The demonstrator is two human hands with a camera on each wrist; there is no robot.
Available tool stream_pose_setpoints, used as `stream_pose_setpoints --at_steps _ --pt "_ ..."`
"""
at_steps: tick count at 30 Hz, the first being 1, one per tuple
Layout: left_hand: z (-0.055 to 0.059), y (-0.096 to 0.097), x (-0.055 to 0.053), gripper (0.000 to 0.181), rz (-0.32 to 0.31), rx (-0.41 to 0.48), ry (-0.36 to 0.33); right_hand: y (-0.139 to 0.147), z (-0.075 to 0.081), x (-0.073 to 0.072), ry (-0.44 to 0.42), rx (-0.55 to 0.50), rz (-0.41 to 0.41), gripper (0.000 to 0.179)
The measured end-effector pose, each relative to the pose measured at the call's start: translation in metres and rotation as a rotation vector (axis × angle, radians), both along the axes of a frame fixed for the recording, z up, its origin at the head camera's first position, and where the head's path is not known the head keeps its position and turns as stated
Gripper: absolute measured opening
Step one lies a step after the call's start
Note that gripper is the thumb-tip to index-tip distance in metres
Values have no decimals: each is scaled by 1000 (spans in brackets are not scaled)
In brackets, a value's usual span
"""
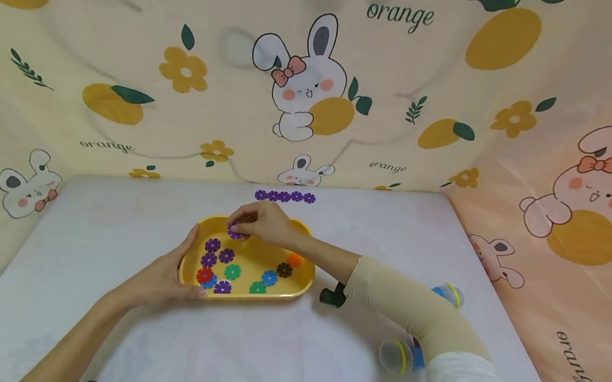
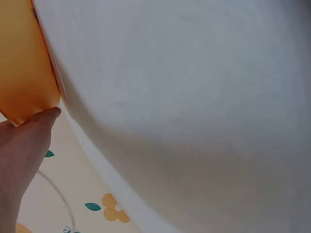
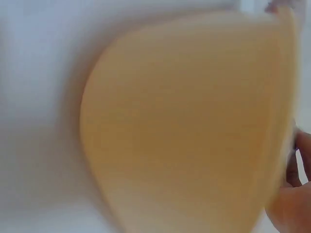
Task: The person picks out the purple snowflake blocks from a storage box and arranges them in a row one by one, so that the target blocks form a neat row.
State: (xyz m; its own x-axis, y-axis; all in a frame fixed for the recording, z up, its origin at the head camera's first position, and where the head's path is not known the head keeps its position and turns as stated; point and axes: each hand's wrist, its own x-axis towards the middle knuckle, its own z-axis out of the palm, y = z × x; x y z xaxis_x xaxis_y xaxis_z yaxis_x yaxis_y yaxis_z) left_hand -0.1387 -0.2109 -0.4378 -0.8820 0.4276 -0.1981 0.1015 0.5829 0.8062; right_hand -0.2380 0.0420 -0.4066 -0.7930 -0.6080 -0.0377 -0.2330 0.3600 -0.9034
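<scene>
In the head view, a yellow tray holds several notched plastic snowflake discs, among them a red disc, a green disc, a brown disc and an orange disc. My left hand grips the tray's left end, thumb at the near rim; the left wrist view shows these fingers against the tray wall. Over the far left part of the tray, my right hand pinches a purple snowflake disc. The tray wall hides most of that hand in the right wrist view.
A row of purple discs lies behind the tray, by the table's back edge. Two microphones lie at the right, partly behind the right sleeve. A black object sits near the right forearm. Printed cloth surrounds the white table.
</scene>
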Motion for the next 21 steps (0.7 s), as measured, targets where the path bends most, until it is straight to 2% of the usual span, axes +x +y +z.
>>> stream_pose_setpoints --at_steps 6,16,21 --pt "1 0 -1 131 8 -11 2 32 8 -21 -4 -28 -63 17" --pt "0 1 -1 133 11 -15 8 87 4 -55 65 72 -183 33" --pt "2 1 -1 133 1 -5 12 114 -3 -72 12 54 -289 37"
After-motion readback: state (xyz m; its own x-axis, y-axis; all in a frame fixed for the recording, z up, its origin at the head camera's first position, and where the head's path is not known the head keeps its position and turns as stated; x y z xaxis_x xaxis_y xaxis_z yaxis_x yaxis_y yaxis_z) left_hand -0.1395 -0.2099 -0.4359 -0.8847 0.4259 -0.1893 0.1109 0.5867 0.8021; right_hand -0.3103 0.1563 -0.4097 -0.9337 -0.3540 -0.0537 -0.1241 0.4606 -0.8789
